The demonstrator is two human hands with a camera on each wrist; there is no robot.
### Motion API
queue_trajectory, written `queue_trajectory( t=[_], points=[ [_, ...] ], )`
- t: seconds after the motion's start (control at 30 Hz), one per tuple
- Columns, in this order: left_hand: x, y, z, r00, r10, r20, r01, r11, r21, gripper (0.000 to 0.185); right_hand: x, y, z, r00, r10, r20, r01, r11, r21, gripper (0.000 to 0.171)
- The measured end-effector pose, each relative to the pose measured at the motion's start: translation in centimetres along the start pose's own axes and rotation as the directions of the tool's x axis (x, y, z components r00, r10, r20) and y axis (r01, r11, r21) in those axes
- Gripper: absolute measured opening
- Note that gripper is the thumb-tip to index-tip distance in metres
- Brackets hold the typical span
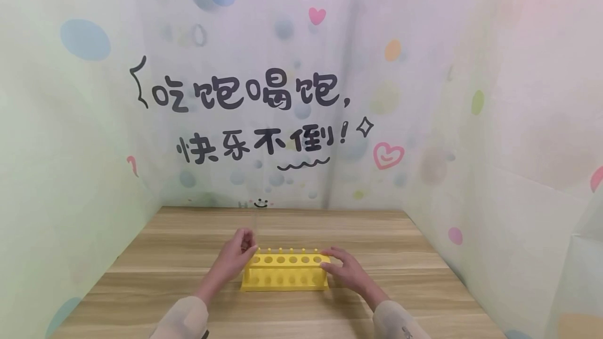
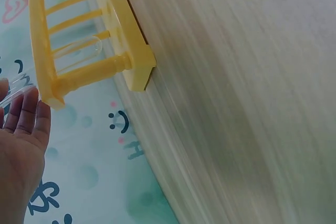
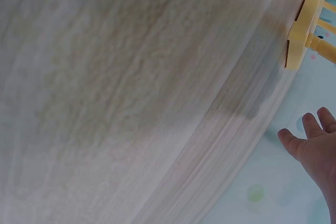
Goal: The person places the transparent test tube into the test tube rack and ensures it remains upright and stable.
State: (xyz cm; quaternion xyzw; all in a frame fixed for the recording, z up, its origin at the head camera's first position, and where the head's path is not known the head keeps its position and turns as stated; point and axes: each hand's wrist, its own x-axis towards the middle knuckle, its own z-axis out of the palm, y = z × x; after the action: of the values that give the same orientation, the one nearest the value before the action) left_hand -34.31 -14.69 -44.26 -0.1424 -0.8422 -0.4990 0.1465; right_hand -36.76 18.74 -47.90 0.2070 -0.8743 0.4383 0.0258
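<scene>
A yellow test tube rack (image 1: 287,262) stands on the wooden table, with a row of round holes along its top and short pegs behind. My left hand (image 1: 237,250) is at the rack's left end, holding an upright clear test tube (image 1: 255,223). In the left wrist view the lower part of the tube (image 2: 84,52) passes down through the end hole, its rounded tip inside the frame. At the opposite end, my right hand (image 1: 347,271) holds the top plate, thumb in front and forefinger behind. Its other fingers (image 3: 311,124) extend loosely in the right wrist view.
The wooden table (image 1: 400,297) extends around the rack on all sides. Behind it hangs a pale curtain (image 1: 292,187) with printed dots, hearts and dark lettering. More pale curtain (image 1: 518,145) encloses the right side.
</scene>
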Motion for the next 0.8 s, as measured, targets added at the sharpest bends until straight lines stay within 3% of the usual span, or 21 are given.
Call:
queue_trajectory(
  t=[0.27, 0.5, 0.8],
  points=[
    [-0.10, -0.58, 0.36, 0.999, -0.043, 0.017, 0.042, 0.999, 0.029, 0.024, 0.03, -0.03, -0.06, 1.000, 0.003, 0.006, -0.003, 1.000, -0.002, 0.042],
    [-0.35, -0.90, 0.48, 1.000, 0.007, 0.018, -0.007, 1.000, 0.002, 0.024, 0.00, -0.14, -0.10, 1.000, 0.005, 0.005, -0.005, 1.000, -0.004, 0.042],
    [-0.72, -0.96, 0.60, 0.999, 0.040, -0.004, -0.039, 0.996, 0.078, 0.023, 0.01, -0.07, -0.05, 1.000, 0.011, 0.005, -0.011, 1.000, 0.013, 0.042]
  ],
)
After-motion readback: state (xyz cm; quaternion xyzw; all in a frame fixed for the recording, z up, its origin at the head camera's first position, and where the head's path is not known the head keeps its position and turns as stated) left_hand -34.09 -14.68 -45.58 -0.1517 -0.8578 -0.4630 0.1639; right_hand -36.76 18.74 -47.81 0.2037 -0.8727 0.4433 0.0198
